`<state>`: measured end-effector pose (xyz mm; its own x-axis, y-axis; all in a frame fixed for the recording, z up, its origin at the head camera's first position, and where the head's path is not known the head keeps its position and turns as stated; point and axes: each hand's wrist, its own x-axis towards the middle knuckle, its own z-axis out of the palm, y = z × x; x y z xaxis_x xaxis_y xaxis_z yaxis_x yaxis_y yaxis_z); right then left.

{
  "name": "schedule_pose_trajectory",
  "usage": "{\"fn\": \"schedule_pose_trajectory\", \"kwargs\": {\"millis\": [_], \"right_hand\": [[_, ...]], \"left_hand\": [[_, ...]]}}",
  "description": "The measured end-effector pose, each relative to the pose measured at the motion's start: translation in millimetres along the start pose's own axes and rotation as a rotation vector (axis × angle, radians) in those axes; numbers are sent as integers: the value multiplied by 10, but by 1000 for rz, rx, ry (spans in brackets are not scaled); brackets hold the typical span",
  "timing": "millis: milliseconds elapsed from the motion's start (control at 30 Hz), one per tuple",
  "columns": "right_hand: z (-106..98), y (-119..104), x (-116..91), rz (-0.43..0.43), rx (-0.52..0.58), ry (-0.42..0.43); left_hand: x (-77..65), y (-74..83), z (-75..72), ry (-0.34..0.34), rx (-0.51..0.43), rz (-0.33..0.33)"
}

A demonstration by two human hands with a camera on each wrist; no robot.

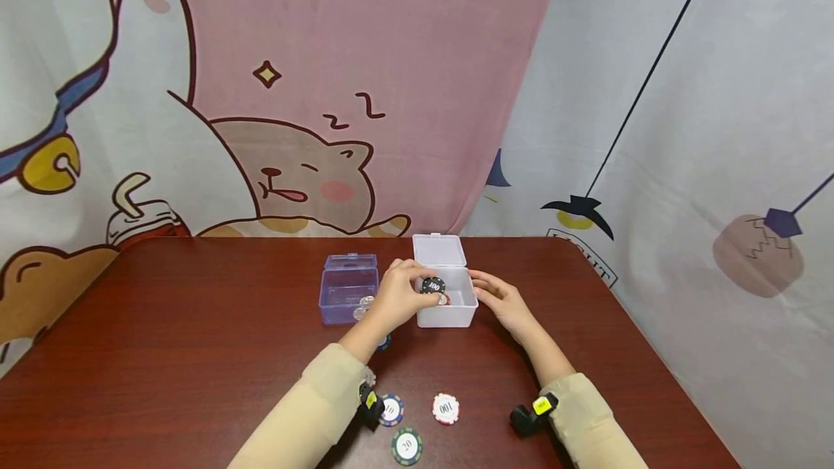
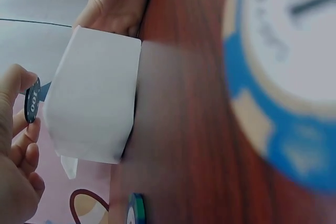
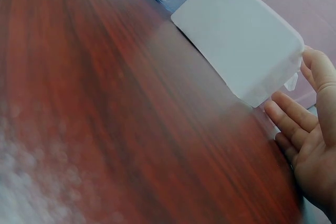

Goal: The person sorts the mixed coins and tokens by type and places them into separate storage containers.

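"What do the surface and the room look like?"

"A reddish-brown wood-grain counter [image 1: 215, 339] stands against a printed cloth [image 1: 456, 56]; it is pink toward the left, with a sleeping cartoon animal [image 1: 306, 172], and pale grey toward the right."

"And what can be read?"

"Two letter z's above the animal; 100 on the black chip [image 1: 433, 285]; nearer the person, 10 on a blue chip [image 1: 392, 410], 20 on a green chip [image 1: 407, 446], and 100, upside down, on a red-and-white chip [image 1: 446, 408]; no brand is legible."

"Where is the black chip, and how does it point?"

"Over the open white box [image 1: 447, 318], its numbered face tilted up toward the head camera; being round, it has no long axis; the left hand [image 1: 399, 291] pinches it by its edge between thumb and fingers."

"The other hand?"

"The right hand [image 1: 507, 304] has its fingers loosely spread, touching the box's right side; a blue box [image 1: 335, 315] stands open just left of the white one; its lid, like the other, is at the far side."
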<state>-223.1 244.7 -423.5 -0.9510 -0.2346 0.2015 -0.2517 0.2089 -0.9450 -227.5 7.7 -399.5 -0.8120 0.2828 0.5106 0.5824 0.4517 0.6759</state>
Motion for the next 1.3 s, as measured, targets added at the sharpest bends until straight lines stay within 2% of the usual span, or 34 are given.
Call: {"fn": "schedule_pose_trajectory", "kwargs": {"millis": [233,567,833,1033,1167,1300], "right_hand": [[0,17,6,1,7,0],[-5,28,9,1,10,-4],[-9,19,6,4,-5,0],[-14,9,0,0,-3,-5],[-14,6,-3,-1,-7,-4],[-11,-4,-4,5,-8,-7]], "left_hand": [[75,-42,79,9,60,-10],[62,-115,159,4,97,-72],[76,-69,161,3,180,-98],[81,-17,152,-25,255,-122],[72,-6,148,-44,254,-120],[48,8,122,-34,185,-88]]}}
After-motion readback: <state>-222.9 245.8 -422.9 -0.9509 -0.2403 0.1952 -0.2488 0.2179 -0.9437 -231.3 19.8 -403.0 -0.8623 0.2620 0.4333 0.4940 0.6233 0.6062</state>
